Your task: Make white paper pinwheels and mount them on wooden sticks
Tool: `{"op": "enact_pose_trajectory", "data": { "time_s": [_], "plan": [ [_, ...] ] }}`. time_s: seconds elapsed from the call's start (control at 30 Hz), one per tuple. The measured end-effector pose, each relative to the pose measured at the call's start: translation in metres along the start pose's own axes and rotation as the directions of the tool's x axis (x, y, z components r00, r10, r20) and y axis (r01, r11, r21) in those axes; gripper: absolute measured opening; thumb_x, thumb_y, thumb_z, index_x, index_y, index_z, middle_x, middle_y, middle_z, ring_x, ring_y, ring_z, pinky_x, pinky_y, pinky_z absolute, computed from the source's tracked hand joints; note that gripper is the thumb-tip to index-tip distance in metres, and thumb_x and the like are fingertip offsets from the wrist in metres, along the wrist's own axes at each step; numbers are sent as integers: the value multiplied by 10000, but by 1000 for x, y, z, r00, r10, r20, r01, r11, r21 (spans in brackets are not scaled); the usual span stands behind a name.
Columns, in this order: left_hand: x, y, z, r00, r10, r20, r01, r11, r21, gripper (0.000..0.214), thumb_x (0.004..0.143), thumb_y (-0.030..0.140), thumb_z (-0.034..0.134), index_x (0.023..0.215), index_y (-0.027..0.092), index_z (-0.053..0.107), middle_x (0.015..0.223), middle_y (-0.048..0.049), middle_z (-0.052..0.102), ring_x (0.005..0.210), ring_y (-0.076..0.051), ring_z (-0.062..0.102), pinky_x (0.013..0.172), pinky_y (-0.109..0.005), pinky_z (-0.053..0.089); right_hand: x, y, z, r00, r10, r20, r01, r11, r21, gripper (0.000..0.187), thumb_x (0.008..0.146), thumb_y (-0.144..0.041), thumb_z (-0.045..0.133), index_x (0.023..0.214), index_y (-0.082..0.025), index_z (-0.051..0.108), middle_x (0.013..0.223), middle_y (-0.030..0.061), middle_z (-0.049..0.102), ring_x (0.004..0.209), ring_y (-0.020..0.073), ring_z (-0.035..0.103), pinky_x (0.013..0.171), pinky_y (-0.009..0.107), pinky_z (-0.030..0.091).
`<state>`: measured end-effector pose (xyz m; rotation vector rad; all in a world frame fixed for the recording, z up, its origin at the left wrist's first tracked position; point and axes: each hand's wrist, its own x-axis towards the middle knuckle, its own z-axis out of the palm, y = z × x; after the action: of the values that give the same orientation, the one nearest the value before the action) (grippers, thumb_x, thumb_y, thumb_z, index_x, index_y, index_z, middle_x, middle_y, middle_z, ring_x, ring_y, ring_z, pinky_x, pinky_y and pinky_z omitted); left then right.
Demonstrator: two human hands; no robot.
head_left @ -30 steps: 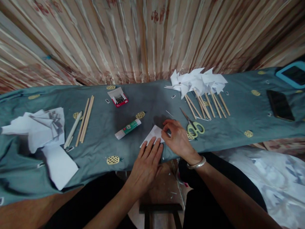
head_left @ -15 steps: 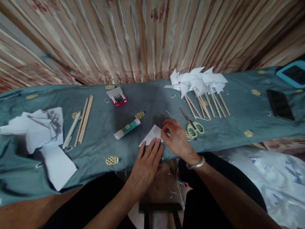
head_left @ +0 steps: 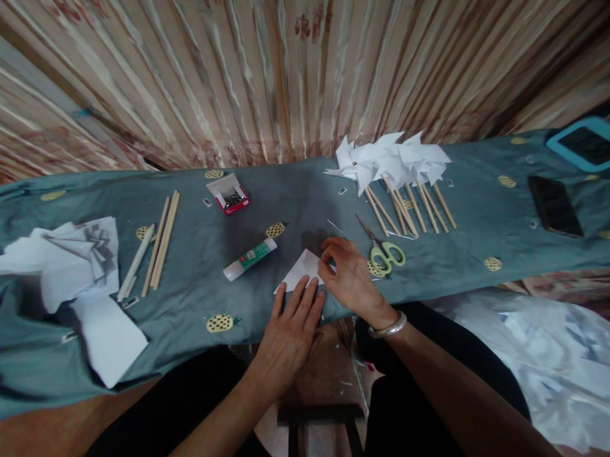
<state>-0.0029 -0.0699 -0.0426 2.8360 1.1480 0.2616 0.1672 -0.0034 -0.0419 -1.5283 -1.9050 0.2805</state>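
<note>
A white sheet of paper folded to a triangle lies on the cloth near the table's front edge. My left hand rests flat with its fingertips on the paper's lower edge, holding it against the cloth. At the paper's right side, my right hand is curled, with thumb and forefinger pinched at its edge; the right corner is hidden beneath it. Green-handled scissors lie just right of that hand. To the left of the paper is a glue stick with a green label.
Paper pinwheels on wooden sticks lie at the back right. A red box of small metal pins stands open behind the glue stick. Leftward are wooden sticks, a white pen and paper sheets. A phone lies far right.
The view has shifted slightly, so the table things appear a little further left. Both hands keep nearly the same place on the folded paper; the right fingers sit slightly more closed.
</note>
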Motion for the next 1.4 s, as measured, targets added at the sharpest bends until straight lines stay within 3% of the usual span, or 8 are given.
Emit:
{"op": "enact_pose_trajectory", "data": {
  "time_s": [0.17,0.27,0.4,0.5,0.83,0.97,1.2,1.4],
  "plan": [
    [-1,-1,4,1000,7,13,-8,999,44,508,977,227,417,1456,62,376,1511,-196,431,1442,-333,331,1142,-581,309,0,3,0,999,22,24,-22,1000,9,145,809,-86,528,753,-210,579,961,106,675,931,254,619,887,424,508],
    [-2,-2,7,1000,15,9,-16,997,77,490,979,200,389,1451,66,393,1508,-188,438,1439,-334,337,1145,-582,300,-6,5,-5,998,19,53,-21,999,40,78,854,-186,576,915,-190,625,1099,129,665,1058,274,611,969,455,491],
    [-2,-2,9,1000,28,-11,-27,996,82,511,963,196,411,1451,43,391,1507,-193,436,1427,-356,354,1133,-594,310,-24,2,-15,997,27,76,-29,999,20,439,889,-353,605,1266,-137,542,1341,188,569,1267,318,514,1074,511,428],
    [-2,-2,9,1000,22,-22,-21,998,64,524,947,199,433,1445,38,402,1513,-188,428,1426,-359,355,1139,-592,301,-36,0,-16,994,74,78,-75,997,3,496,907,-361,570,1340,-132,494,1434,202,497,1346,328,450,1110,538,388],
    [-10,-10,6,998,47,-37,-45,997,57,514,931,164,449,1427,34,423,1509,-198,436,1422,-361,361,1141,-558,341,-34,8,-16,983,181,45,-185,975,127,472,806,-116,522,1275,-165,542,1392,169,544,1326,279,490,1144,513,360],
    [-28,-22,2,998,-5,-69,7,999,34,573,895,147,516,1438,19,382,1497,-236,437,1425,-356,358,1103,-501,422,-37,16,-20,982,176,61,-183,974,132,467,792,-73,486,1250,-117,566,1385,195,548,1317,278,503,1146,495,368],
    [-59,-29,-4,990,-61,-125,68,996,59,608,904,203,557,1451,33,354,1460,-265,468,1378,-363,434,1067,-521,459,-39,28,-22,990,126,63,-134,978,161,542,733,20,390,1206,-137,604,1365,163,574,1303,244,527,1141,479,380],
    [-58,-25,-9,946,-195,-258,172,979,-109,527,949,217,513,1452,141,373,1389,-203,556,1305,-306,528,1040,-507,485,-31,36,-23,990,128,50,-137,958,251,476,764,-16,383,1135,-173,637,1295,137,631,1235,234,583,1077,476,441]
  ]
}}
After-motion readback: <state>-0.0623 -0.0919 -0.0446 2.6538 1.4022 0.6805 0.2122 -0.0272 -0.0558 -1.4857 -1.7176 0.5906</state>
